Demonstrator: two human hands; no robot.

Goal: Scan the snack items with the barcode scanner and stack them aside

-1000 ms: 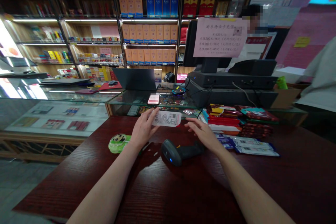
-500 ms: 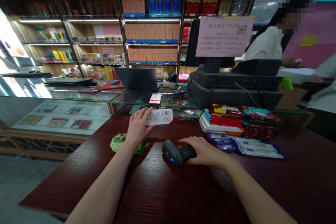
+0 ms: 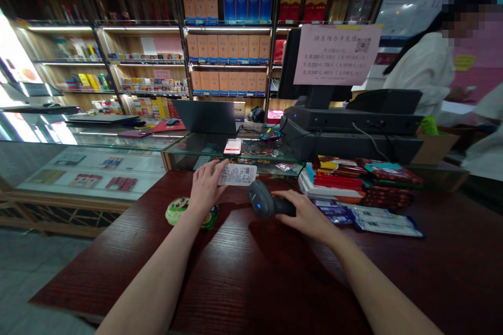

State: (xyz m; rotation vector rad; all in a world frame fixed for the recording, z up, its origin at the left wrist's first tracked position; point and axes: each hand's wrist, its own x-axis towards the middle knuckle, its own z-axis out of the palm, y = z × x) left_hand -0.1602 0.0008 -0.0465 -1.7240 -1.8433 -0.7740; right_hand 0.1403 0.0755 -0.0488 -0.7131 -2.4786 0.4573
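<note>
Between the thumb and fingers of my left hand [image 3: 206,186] is a flat white package [image 3: 238,174] with printed text and a barcode facing me. My right hand [image 3: 304,212] is wrapped round the handle of a black barcode scanner [image 3: 262,200], which shows a small blue light. The scanner is raised off the table, its head close to the package's lower right corner. Partly hidden behind my left wrist, a green-lidded snack container [image 3: 176,210] sits on the dark wooden table [image 3: 236,277].
To the right lie stacked red and brown packets [image 3: 353,180], purple packets [image 3: 333,212] and white-blue packets [image 3: 387,221]. Behind are a glass counter [image 3: 200,145], a laptop [image 3: 208,116] and a monitor with a pink sign [image 3: 336,55]. A person in white [image 3: 420,68] stands at the back right.
My right hand has lifted the barcode scanner up and forward, nearer the package. My left hand and the package have barely shifted. The person at the back has moved right.
</note>
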